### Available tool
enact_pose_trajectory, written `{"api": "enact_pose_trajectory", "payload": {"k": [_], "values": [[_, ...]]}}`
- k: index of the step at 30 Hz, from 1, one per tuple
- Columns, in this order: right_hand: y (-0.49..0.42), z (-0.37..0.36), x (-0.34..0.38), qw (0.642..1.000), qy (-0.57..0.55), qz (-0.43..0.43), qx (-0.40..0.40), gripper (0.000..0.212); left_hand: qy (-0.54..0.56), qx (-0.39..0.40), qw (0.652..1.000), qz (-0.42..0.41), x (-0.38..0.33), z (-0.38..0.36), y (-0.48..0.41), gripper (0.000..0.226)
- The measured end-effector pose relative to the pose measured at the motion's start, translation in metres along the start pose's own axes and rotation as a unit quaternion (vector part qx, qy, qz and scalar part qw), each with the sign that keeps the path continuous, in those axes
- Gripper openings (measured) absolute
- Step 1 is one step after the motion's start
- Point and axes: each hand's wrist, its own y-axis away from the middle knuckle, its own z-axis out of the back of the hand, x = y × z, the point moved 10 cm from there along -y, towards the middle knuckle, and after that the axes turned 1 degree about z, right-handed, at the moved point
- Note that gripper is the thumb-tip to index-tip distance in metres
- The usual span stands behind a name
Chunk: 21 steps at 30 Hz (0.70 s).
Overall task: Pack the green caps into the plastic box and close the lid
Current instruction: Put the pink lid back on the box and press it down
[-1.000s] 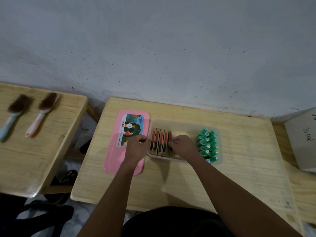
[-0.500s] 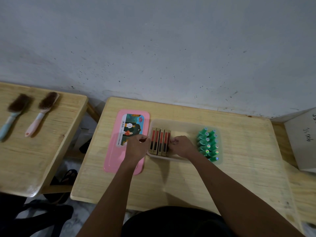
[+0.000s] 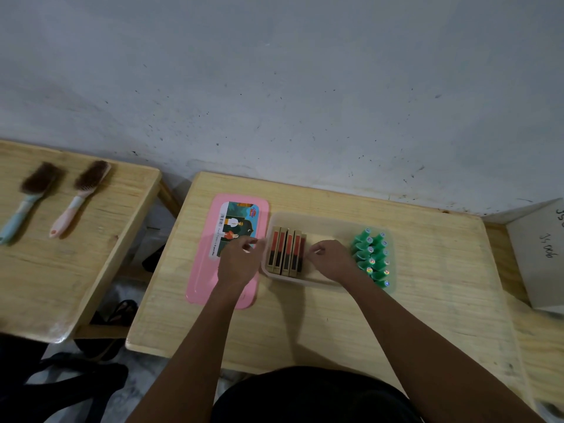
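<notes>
A clear plastic box [image 3: 323, 217] lies on the wooden table. Green caps [image 3: 364, 256] stand packed in two rows at its right end. Several slim red-and-black packs [image 3: 287, 251] stand on edge at its left end. The pink lid [image 3: 204, 276], with a picture label, lies flat to the left of the box. My left hand [image 3: 238, 262] hovers over the lid with curled fingers close to the box's left wall. My right hand [image 3: 331, 259] is inside the box between packs and caps, fingers curled, just right of the packs.
A second wooden table [image 3: 91, 270] stands at the left with two brushes [image 3: 77, 198] on it. A white cardboard box [image 3: 537, 251] sits at the right edge. Dark sandals [image 3: 120, 312] lie on the floor between the tables. A wall rises behind.
My right hand pushed the last pack left against the others, then drew back slightly to the right. My left hand stayed beside the box.
</notes>
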Motion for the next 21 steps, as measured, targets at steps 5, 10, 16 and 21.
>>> {"api": "enact_pose_trajectory", "payload": {"k": [5, 10, 16, 21], "values": [[0.018, -0.012, 0.027, 0.991, -0.007, 0.098, 0.091, 0.024, -0.165, -0.121, 0.973, 0.105, 0.043, 0.026, -0.002, 0.073], [0.045, -0.025, 0.034, 0.972, 0.096, 0.174, 0.127, 0.024, -0.163, -0.151, 0.953, 0.206, 0.080, 0.033, 0.018, 0.082], [0.047, -0.031, 0.046, 0.966, 0.147, 0.190, 0.099, 0.021, -0.149, -0.125, 0.953, 0.233, 0.088, 0.034, 0.016, 0.074], [0.047, -0.036, 0.049, 0.965, 0.160, 0.181, 0.098, 0.022, -0.107, -0.124, 0.945, 0.284, 0.097, 0.046, 0.016, 0.070]]}}
